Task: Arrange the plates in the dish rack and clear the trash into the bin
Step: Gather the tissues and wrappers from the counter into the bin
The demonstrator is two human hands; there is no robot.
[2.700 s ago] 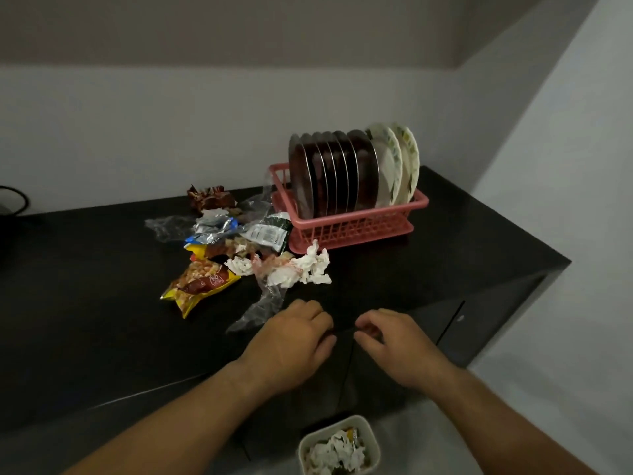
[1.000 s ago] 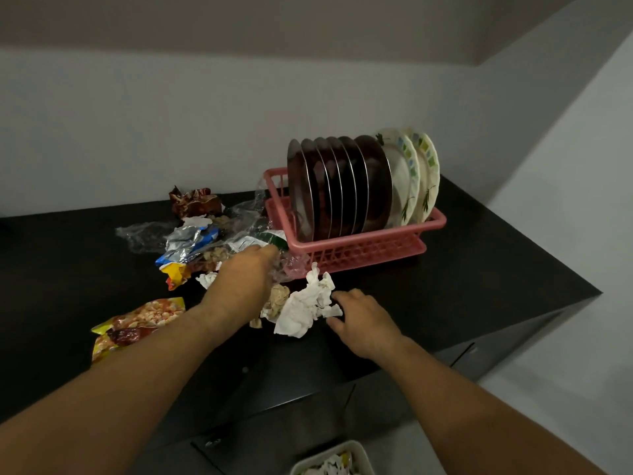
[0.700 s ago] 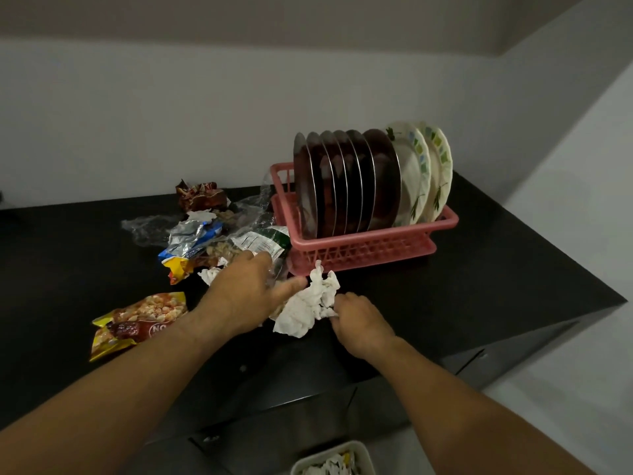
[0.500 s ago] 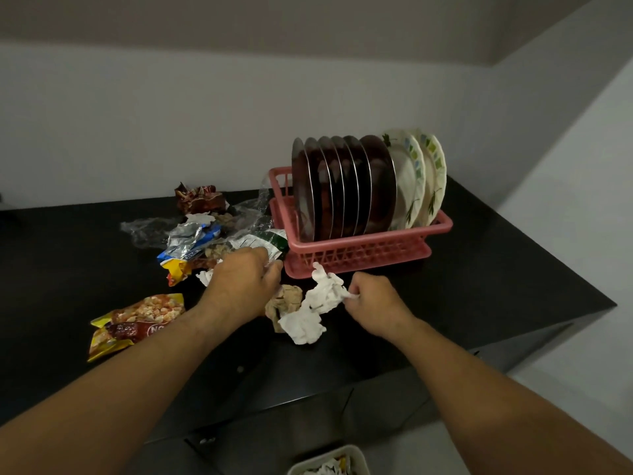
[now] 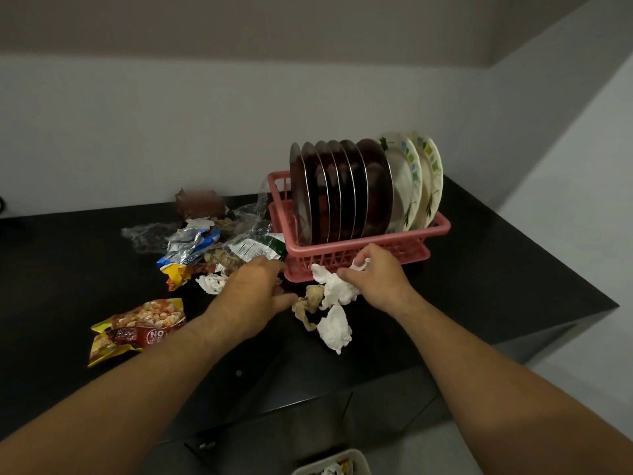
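Trash clearing, gathering stage. Right hand (image 5: pixel 373 282) closed on the white tissue (image 5: pixel 335 290), fingers curled round one end, loose tail trailing down onto the table (image 5: pixel 496 286) just in front of the rack (image 5: pixel 363 244). Left hand (image 5: pixel 253 296) laid over the near edge of the wrappers (image 5: pixel 186 243), thumb stretched toward a brown wad (image 5: pixel 309 302) touching the tissue. Fingertips hidden behind the knuckles, so grip or no grip impossible to tell.

To do the step well:
- Bunch the whole tissue into the palm before lifting (a dangling tail likely to snag the wad or shed scraps).
- Sweep the wad in with the left thumb, or take it separately.
- Lift clear of the rack front without nudging it.
- Carry past the table edge and drop into the bin (image 5: pixel 329 468), only partly in view at the bottom, with paper inside.

Tissue: thin, crumpled, in several lobes, bright white against the black table. Probably light and springy, apt to unfold once released.

Plates (image 5: pixel 342 190) upright in the rack, dark ones left, patterned ones right. Snack bag (image 5: pixel 137 329) apart, at near left.
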